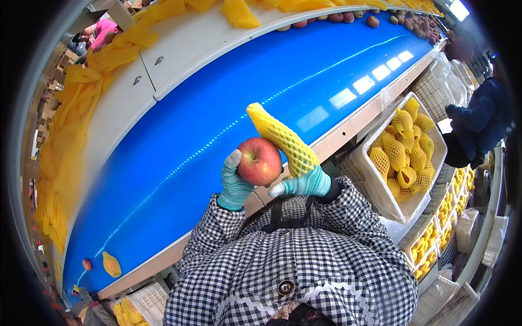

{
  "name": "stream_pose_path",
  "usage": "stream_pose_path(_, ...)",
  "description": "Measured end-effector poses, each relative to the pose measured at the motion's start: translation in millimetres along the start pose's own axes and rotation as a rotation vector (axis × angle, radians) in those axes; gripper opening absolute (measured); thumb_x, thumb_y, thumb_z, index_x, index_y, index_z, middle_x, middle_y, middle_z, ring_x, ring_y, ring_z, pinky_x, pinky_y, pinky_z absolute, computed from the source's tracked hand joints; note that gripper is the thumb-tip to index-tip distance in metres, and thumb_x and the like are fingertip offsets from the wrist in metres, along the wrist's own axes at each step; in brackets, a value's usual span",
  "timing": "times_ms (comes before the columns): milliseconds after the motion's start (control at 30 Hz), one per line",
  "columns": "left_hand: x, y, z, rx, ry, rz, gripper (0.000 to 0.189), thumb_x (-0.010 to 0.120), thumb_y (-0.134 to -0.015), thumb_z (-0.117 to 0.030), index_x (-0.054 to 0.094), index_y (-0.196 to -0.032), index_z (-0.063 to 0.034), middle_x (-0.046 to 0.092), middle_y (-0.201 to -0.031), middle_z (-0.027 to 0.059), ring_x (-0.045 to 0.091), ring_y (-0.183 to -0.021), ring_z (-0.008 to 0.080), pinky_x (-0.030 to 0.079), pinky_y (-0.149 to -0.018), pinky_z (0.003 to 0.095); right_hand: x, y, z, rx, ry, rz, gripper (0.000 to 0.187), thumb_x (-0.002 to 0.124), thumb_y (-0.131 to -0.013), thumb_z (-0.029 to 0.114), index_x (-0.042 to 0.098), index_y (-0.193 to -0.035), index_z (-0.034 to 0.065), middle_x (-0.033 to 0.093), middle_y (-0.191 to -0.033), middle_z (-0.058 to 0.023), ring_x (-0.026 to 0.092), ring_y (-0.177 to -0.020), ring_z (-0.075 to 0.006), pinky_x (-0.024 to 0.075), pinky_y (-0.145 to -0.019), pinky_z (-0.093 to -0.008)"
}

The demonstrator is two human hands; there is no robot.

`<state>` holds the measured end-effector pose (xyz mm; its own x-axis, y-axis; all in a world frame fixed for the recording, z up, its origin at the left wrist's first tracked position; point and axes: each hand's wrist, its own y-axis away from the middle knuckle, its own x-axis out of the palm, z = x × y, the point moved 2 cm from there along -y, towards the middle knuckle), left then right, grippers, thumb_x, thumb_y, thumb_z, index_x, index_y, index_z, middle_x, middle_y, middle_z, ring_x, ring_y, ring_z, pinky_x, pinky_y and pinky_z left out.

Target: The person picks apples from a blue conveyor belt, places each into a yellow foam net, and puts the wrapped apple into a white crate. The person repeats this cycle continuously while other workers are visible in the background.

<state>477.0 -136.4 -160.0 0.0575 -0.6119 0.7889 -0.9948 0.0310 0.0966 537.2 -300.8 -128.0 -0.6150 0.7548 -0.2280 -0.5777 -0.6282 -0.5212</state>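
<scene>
A red apple [259, 161] with a yellowish stem end rests in my left hand [236, 183], its thumb against the fruit's side. My right hand [306, 183] grips the lower end of a yellow foam net sleeve [283, 140], whose narrow end points up and to the left. The sleeve lies against or just beside the apple; the fruit is outside it. Both hands wear striped teal gloves with pale fingertips. They are held over the near edge of a blue conveyor belt [195, 134]. Some fingers of the right hand are hidden behind the sleeve.
Sleeved fruit fills a white plastic crate [438, 163] at my right. Yellow foam sleeves [77, 114] line the far white ledge [122, 98]. Many apples [420, 26] gather at the belt's upper right. One sleeved fruit [111, 264] lies lower left. A person in dark clothing [483, 114] stands at right.
</scene>
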Motion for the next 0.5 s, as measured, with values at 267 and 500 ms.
stream_pose_path(267, 40.5, -10.0, 7.6, 0.279, -0.680, -0.019, 0.073, 0.073, -0.076, -0.043, 0.044, -0.128, -0.0005, 0.054, -0.117, 0.0136, 0.058, -0.106, 0.0236, 0.050, -0.092, 0.0354, 0.3, 29.1, -28.5, 0.007, -0.015, -0.167, 0.090, 0.086, -0.064, 0.036, 0.041, -0.136, 0.0079, 0.049, -0.131, -0.0123, 0.050, -0.119, -0.0286, 0.0423, -0.099, -0.0390)
stream_pose_path(500, 74.9, 3.2, 23.3, 0.287, -0.889, -0.013, 0.080, 0.076, -0.073, -0.022, 0.035, -0.138, -0.0014, 0.048, -0.126, 0.0135, 0.051, -0.115, 0.0243, 0.045, -0.099, 0.0360, -27.8, 34.4, -16.4, 0.148, 0.314, -0.004, 0.084, 0.083, -0.066, 0.038, 0.042, -0.135, 0.0117, 0.050, -0.129, -0.0113, 0.052, -0.116, -0.0282, 0.0450, -0.097, -0.0404)
